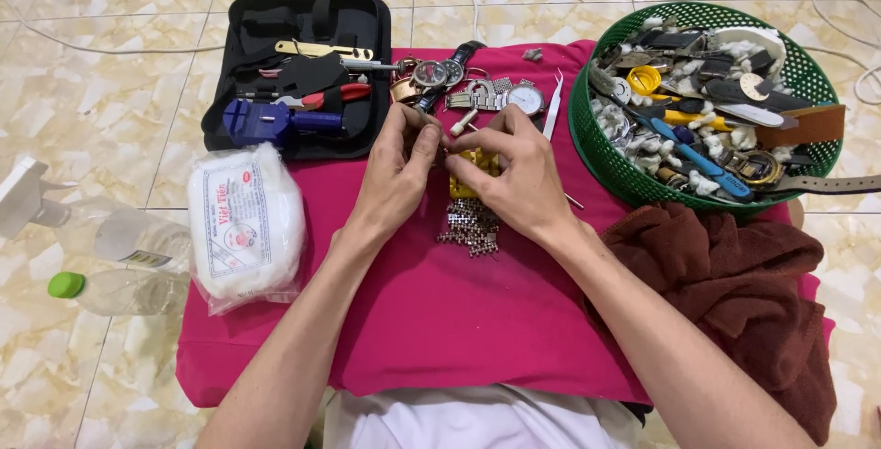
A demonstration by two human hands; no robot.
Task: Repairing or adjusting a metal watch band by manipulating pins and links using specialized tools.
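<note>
Metal watch bracelet [471,226] lies on the pink cloth [440,321], approx mid-cloth; its long axis runs toward/away from us, near end free, far end going up under both hands. Upper part hidden by the fingers, so we can't tell how far it runs or what's attached. A yellow piece [479,163] shows betw. the hands at the bracelet's far end; shape unclear, mostly covered.

Left hand [396,172]: fingers curled, tips pinched just above the bracelet's far end; the item pinched is too small to make out. Right hand [514,177]: also curled, fingertips meeting the left's, palm covering the yellow piece; we can't tell if it grips that or the bracelet itself.

Beyond the bracelet: cluster of wristwatches [477,87], white tweezers [553,105] just right of them. Far left of the bracelet: open black tool case [298,68], bagged cotton wool [246,224] nearer us. Right of bracelet: green basket [596,142] of watch parts, cut off at frame edge; dark red towel [734,275] below it.
</note>
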